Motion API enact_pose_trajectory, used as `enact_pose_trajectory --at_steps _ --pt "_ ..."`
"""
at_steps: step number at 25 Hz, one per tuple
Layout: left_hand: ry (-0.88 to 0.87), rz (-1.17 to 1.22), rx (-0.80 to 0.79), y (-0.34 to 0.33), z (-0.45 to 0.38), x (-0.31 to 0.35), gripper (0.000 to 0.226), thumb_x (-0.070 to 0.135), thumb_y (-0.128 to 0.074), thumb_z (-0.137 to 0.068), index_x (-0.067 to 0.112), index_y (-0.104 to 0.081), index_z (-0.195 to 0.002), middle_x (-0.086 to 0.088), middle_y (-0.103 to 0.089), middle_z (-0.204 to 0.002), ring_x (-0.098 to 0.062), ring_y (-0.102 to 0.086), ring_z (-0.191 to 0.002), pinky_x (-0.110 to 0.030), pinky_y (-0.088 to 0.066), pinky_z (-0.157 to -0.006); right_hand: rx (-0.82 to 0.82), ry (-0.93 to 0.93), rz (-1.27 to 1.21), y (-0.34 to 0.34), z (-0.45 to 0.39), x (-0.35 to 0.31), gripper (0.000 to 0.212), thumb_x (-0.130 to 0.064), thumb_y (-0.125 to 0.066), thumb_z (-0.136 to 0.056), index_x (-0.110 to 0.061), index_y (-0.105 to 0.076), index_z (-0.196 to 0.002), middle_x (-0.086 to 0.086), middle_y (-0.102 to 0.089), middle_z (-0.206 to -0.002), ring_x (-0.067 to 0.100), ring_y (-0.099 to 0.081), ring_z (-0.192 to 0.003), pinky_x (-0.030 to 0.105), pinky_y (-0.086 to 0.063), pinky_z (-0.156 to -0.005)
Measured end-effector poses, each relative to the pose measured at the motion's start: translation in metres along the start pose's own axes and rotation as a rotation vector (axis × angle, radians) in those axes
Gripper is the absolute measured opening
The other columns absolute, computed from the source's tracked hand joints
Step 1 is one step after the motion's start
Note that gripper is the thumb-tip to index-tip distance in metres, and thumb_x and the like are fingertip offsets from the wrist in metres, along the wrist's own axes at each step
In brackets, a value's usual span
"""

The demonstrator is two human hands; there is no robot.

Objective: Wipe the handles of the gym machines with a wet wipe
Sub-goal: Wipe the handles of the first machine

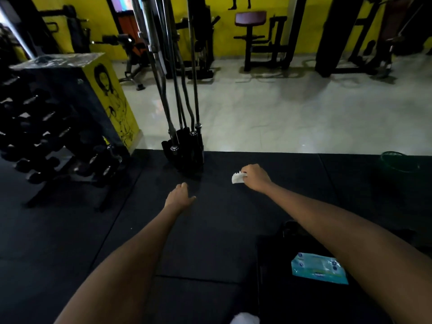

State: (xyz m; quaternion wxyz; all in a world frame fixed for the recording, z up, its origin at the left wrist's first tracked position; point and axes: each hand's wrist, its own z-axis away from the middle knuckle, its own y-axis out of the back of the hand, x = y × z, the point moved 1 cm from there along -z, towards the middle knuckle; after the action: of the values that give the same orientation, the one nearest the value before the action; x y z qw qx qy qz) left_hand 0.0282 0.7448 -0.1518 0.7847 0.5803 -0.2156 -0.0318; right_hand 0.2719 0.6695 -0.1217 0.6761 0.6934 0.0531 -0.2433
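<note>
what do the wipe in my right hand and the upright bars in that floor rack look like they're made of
Wipe: thin, soft white nonwoven cloth by its look; it crumples limply in the right hand.
Bars: probably steel with a polished chrome finish; they show bright, narrow reflections.

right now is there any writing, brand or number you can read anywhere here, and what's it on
Nothing here can be read.
Wipes pack: printed marks and round logos, too blurred to read.
Yellow box by the dumbbell rack: a black line drawing, no letters visible.
Yellow wall: a black figure silhouette, no text visible.
Wet wipe in the right hand: plain white, no print.
</note>
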Motion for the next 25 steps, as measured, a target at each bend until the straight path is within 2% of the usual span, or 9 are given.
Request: enact_pose_trajectory --at_steps 3,7,9,11,15,18,20,23,25 --pt "-0.046 -0.02 -0.069 -0.002 -0.039 0.006 0.055 0.033 -0.057 -0.091 0.003 -0.037 -0.132 -0.016 -0.043 -0.134 -0.033 -0.047 -0.121 -0.04 -0.04 -0.098 -0.01 -0.016 0.041 0.0 -0.033 0.007 0.022 0.005 -0.044 -0.079 -0.009 -0.055 -0.067 0.007 -0.055 -0.072 0.024 -0.053 -0.067 0.028 -0.036 -0.056" --pt "-0.117 -0.074 -0.119 0.004 -0.113 0.02 0.053 0.032 -0.058 -0.09 0.003 -0.039 -0.13 -0.016 -0.044 -0.133 -0.033 -0.047 -0.121 -0.038 -0.04 -0.098 0.021 -0.081 0.056 0.002 -0.103 0.033 0.018 0.0 -0.047 -0.08 -0.001 -0.063 -0.072 0.01 -0.061 -0.075 0.026 -0.057 -0.071 0.027 -0.037 -0.058" --pt "-0.169 -0.117 -0.094 0.015 -0.167 0.034 0.05 0.031 -0.058 -0.09 0.003 -0.041 -0.128 -0.017 -0.046 -0.131 -0.034 -0.048 -0.119 -0.039 -0.04 -0.097 0.052 -0.097 0.036 0.002 -0.15 0.049 0.023 0.001 -0.046 -0.079 -0.005 -0.057 -0.059 0.006 -0.054 -0.064 0.026 -0.055 -0.067 0.027 -0.035 -0.056" --pt "-0.252 -0.186 -0.07 0.03 -0.221 0.055 0.05 0.031 -0.059 -0.09 0.002 -0.041 -0.127 -0.018 -0.047 -0.13 -0.035 -0.049 -0.118 -0.04 -0.039 -0.097 0.094 -0.095 0.028 0.006 -0.194 0.065 0.037 0.001 -0.047 -0.08 -0.013 -0.039 -0.047 0.001 -0.043 -0.053 0.025 -0.051 -0.063 0.027 -0.032 -0.055" --pt "-0.367 -0.216 -0.046 0.062 -0.308 0.104 0.05 0.031 -0.057 -0.09 0.002 -0.041 -0.128 -0.017 -0.046 -0.13 -0.035 -0.048 -0.118 -0.04 -0.039 -0.096 0.11 -0.161 0.021 0.03 -0.268 0.092 0.024 -0.001 -0.049 -0.082 -0.004 -0.051 -0.058 0.008 -0.054 -0.065 0.03 -0.059 -0.069 0.03 -0.041 -0.056" --pt "-0.366 -0.162 -0.061 0.081 -0.373 0.131 0.052 0.031 -0.057 -0.09 0.003 -0.04 -0.13 -0.017 -0.045 -0.132 -0.034 -0.048 -0.119 -0.041 -0.041 -0.098 0.149 -0.181 -0.007 0.05 -0.326 0.102 0.032 0.002 -0.047 -0.08 -0.011 -0.034 -0.053 0.006 -0.045 -0.06 0.025 -0.051 -0.064 0.028 -0.034 -0.054" --pt "-0.332 -0.127 -0.083 0.085 -0.417 0.143 0.054 0.03 -0.058 -0.091 0.003 -0.039 -0.132 -0.017 -0.043 -0.134 -0.034 -0.048 -0.12 -0.04 -0.04 -0.098 0.133 -0.171 -0.01 0.056 -0.367 0.107 0.033 0.0 -0.046 -0.082 -0.014 -0.032 -0.056 0.009 -0.048 -0.068 0.025 -0.05 -0.067 0.028 -0.033 -0.056" --pt "-0.284 -0.043 -0.092 0.089 -0.485 0.159 0.053 0.028 -0.059 -0.09 0.002 -0.039 -0.132 -0.017 -0.041 -0.136 -0.033 -0.048 -0.12 -0.039 -0.039 -0.098 0.164 -0.159 -0.041 0.065 -0.434 0.119 0.009 -0.002 -0.045 -0.085 -0.004 -0.051 -0.078 0.02 -0.058 -0.084 0.033 -0.057 -0.078 0.029 -0.033 -0.06" --pt "-0.275 -0.018 -0.078 0.093 -0.54 0.167 0.052 0.028 -0.059 -0.09 0.003 -0.039 -0.132 -0.016 -0.041 -0.137 -0.032 -0.048 -0.12 -0.038 -0.038 -0.098 0.187 -0.171 -0.055 0.068 -0.488 0.128 0.015 -0.004 -0.045 -0.086 0.001 -0.053 -0.098 0.024 -0.061 -0.096 0.037 -0.058 -0.087 0.03 -0.036 -0.062"
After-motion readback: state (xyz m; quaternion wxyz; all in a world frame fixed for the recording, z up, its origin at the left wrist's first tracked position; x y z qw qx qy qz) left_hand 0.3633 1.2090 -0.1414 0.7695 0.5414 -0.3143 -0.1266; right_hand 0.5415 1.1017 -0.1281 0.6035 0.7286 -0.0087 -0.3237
